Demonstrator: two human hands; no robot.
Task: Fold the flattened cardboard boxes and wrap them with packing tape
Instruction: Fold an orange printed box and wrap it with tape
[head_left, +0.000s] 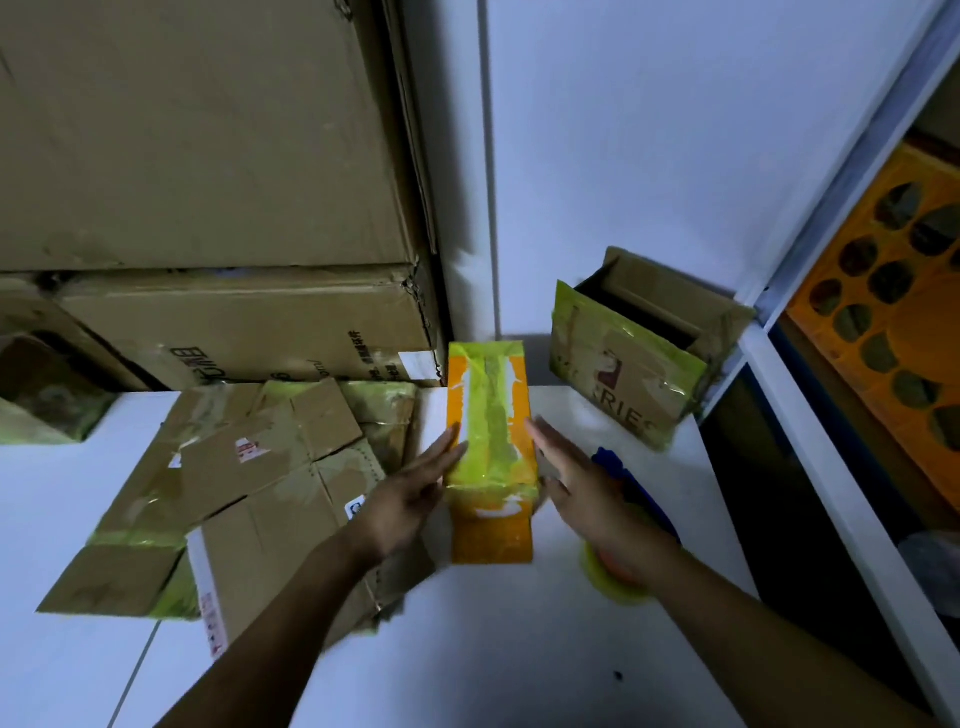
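Observation:
A folded orange box (491, 535) with yellow-green tape along its top stands on the white table (467, 649) in front of me. My left hand (410, 493) lies flat against the box's left side, fingers straight. My right hand (587, 483) is open beside the box's right side, fingers straight, close to it or just touching. Under my right wrist lie a blue tape dispenser (615, 462) and its yellow-green tape roll (608, 582), partly hidden. A pile of flattened brown cardboard boxes (249, 478) with tape scraps lies to the left.
An open taped brown box (628, 364) stands at the table's back right corner. Large cardboard cartons (208, 208) are stacked against the wall at back left. A white shelf frame (810, 415) with an orange tray (893, 312) runs along the right.

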